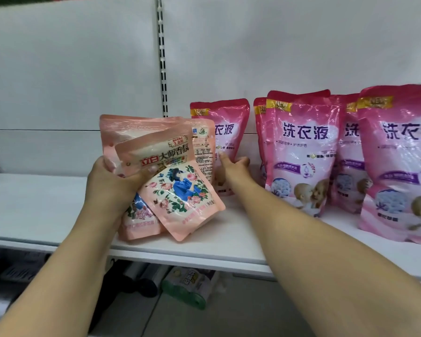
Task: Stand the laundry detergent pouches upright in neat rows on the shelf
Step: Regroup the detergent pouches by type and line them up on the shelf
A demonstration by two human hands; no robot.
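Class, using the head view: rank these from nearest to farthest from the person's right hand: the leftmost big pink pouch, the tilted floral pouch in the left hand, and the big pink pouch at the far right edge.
From the right hand:
1. Leftmost big pink pouch, touched by its fingers, just behind.
2. Tilted floral pouch, to its left, gripped in the left hand.
3. Far-right pink pouch, at the frame's right edge.

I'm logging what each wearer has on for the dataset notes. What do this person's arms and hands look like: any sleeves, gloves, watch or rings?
Both forearms are bare all the way to the bottom edge of the picture, with no sleeve showing. The left hand and right hand wear no gloves. No watch, bracelet or ring shows on the visible parts; some fingers are hidden behind the pouches.
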